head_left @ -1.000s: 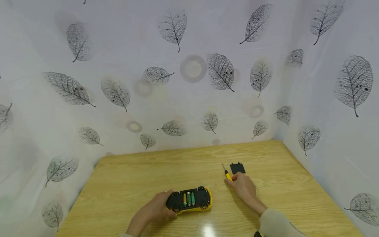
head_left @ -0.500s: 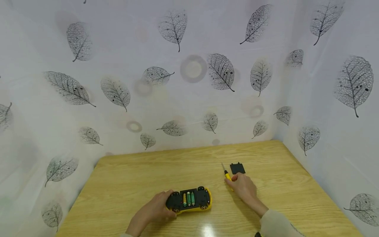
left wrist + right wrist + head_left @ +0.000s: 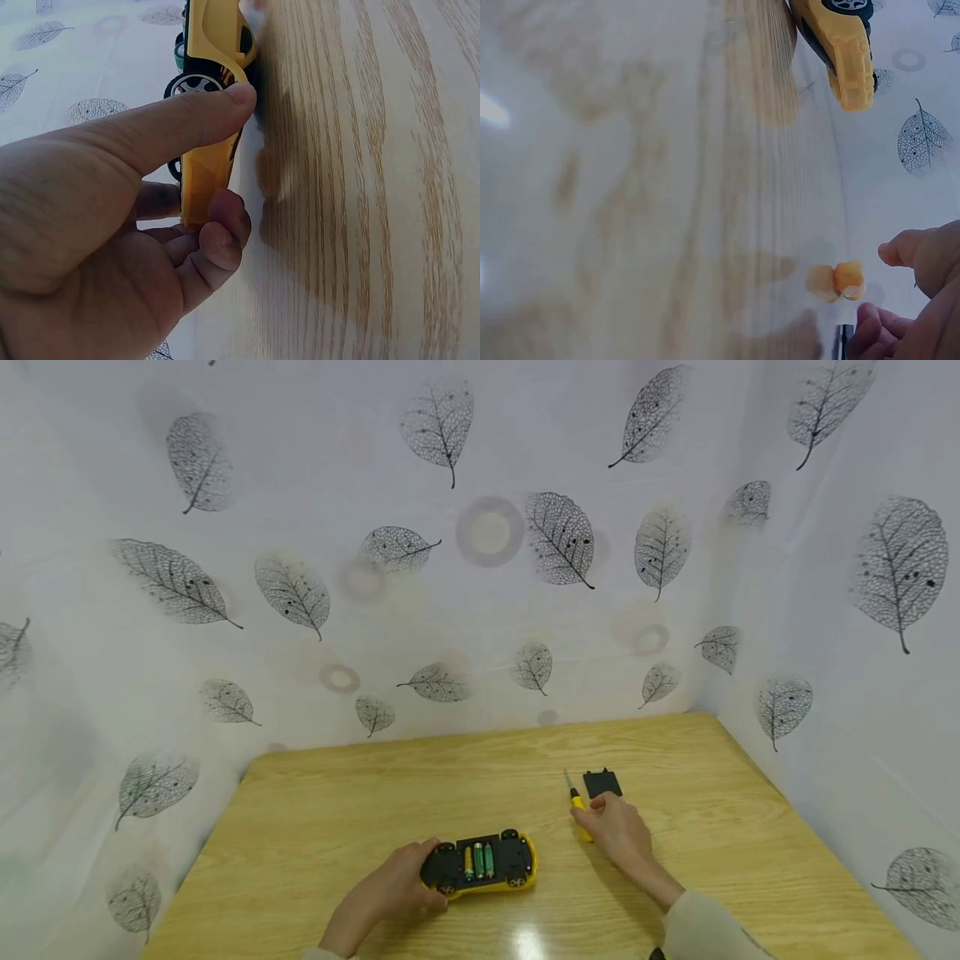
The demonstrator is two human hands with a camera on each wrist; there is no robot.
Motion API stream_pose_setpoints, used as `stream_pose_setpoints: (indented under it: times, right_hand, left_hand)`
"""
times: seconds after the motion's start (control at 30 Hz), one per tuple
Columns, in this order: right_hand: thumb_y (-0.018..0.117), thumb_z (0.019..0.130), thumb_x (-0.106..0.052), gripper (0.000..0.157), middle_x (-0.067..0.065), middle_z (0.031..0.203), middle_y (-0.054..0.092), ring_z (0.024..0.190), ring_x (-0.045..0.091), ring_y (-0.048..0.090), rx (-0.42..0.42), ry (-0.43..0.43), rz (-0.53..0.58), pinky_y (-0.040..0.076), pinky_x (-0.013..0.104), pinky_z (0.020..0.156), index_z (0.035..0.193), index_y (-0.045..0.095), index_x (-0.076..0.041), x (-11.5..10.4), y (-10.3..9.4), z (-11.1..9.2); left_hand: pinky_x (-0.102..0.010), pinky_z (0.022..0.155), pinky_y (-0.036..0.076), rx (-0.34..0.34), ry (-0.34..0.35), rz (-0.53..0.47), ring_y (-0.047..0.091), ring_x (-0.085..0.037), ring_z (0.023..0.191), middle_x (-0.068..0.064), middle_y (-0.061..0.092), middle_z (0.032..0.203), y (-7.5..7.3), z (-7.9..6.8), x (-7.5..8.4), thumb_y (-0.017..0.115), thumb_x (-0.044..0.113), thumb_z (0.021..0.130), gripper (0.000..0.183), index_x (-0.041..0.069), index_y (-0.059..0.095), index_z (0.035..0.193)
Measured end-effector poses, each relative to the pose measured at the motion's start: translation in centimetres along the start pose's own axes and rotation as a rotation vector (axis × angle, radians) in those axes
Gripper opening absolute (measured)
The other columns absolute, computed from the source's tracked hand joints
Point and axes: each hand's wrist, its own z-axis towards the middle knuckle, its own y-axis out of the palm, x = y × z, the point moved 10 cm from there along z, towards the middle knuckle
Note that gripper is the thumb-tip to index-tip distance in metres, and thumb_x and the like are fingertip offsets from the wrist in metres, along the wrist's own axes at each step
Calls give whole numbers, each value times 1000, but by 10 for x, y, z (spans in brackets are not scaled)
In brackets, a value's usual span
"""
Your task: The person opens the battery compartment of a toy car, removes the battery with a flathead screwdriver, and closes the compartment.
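Note:
A yellow toy car (image 3: 517, 860) lies upside down on the table, its black underside up. Three batteries (image 3: 479, 862) sit in the uncovered compartment. My left hand (image 3: 393, 885) grips the car's left end, thumb on the near side, as the left wrist view also shows around the yellow body (image 3: 204, 184). My right hand (image 3: 618, 831) hovers over a yellow-handled screwdriver (image 3: 579, 814) lying on the table. In the right wrist view, thumb and fingers are apart, with the handle's end (image 3: 848, 279) seen in the gap between them. A black battery cover (image 3: 602, 783) lies just beyond the right fingertips.
The wooden table (image 3: 360, 793) is bounded at the back and sides by a white curtain (image 3: 480, 610) printed with leaves. A small dark object (image 3: 657, 954) shows at the bottom edge beside the right sleeve (image 3: 708, 931).
My right fingers have come slightly away from the screwdriver, and more of its yellow handle shows. The left hand and the car stay in place.

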Motion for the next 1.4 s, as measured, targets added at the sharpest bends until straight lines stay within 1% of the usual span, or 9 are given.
stream_pose_setpoints:
  times: [0.17,0.33,0.5,0.63,0.73,0.87,1.07,1.23,1.4]
  right_hand:
    - [77,92,-33,43,3,79,62,57,16,50,66,-82,65,38,30,49,113,68,4,-12,-13,-3]
    - [78,92,-28,35,3,84,62,57,14,47,120,-172,92,36,27,47,112,71,0,-30,-20,-8]
    - [78,92,-23,29,2,87,61,64,13,48,113,-258,127,40,27,53,110,71,-1,-51,-18,-17]
    - [79,91,-19,26,5,93,65,73,13,54,66,-319,154,46,28,62,109,71,-2,-70,-7,-26]
    - [79,91,-16,26,8,100,67,83,18,60,-9,-386,176,50,31,69,111,71,-2,-84,6,-34]
    - [79,92,-17,27,7,111,68,101,27,60,-117,-536,191,52,40,83,114,71,-4,-105,25,-47]
    - [79,93,-27,37,6,124,63,116,26,55,-226,-703,160,50,48,96,120,68,-4,-122,48,-66]
    - [81,90,-37,50,14,132,61,122,29,53,-283,-726,107,46,54,100,126,67,-5,-128,62,-72]
    - [83,87,-44,58,13,134,61,125,30,52,-313,-704,39,42,59,101,128,67,-7,-129,71,-72]
  left_hand:
    - [-56,87,52,0,15,-2,61,-31,103,-18,63,120,0,1,1,91,22,78,80,-3,52,143]
    - [-55,88,51,4,15,3,60,-31,103,-18,63,120,-1,2,2,90,21,78,80,-3,52,143]
    - [-56,89,50,13,25,16,60,-32,105,-19,63,122,-2,2,5,90,21,77,80,-4,52,143]
    - [-55,89,50,18,33,31,60,-32,105,-19,63,123,-3,2,5,91,22,77,80,-3,52,142]
    - [-55,89,51,19,36,33,60,-32,105,-19,63,123,-4,3,5,91,22,77,80,-3,53,142]
    - [-57,90,50,16,25,24,60,-34,107,-21,62,124,-3,3,4,91,22,77,81,-4,52,143]
    - [-60,93,48,23,18,19,59,-38,110,-23,61,125,-2,2,3,92,21,77,82,-4,52,143]
    - [-62,95,46,28,7,17,58,-40,111,-24,61,126,-2,0,1,91,21,77,83,-4,51,145]
    - [-60,94,47,22,17,6,59,-36,110,-21,61,124,-1,2,0,91,21,77,81,-3,51,144]
